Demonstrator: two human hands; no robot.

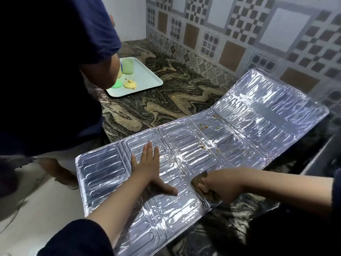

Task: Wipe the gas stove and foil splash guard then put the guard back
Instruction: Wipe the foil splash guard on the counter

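The silver foil splash guard (230, 137) lies unfolded across the marbled counter, its far panel bent up against the tiled wall. Yellowish food specks dot its middle panels. My left hand (149, 169) presses flat on the guard, fingers spread, holding nothing. My right hand (217, 187) is closed around a small brown cloth (200, 179) that touches the foil near its front edge. No gas stove is in view.
Another person in a dark shirt (55, 61) stands at the left, close to the guard's left end. A pale tray (145, 78) with green and yellow cups sits on the counter (166, 100) behind. A grey edge (321, 156) shows at the right.
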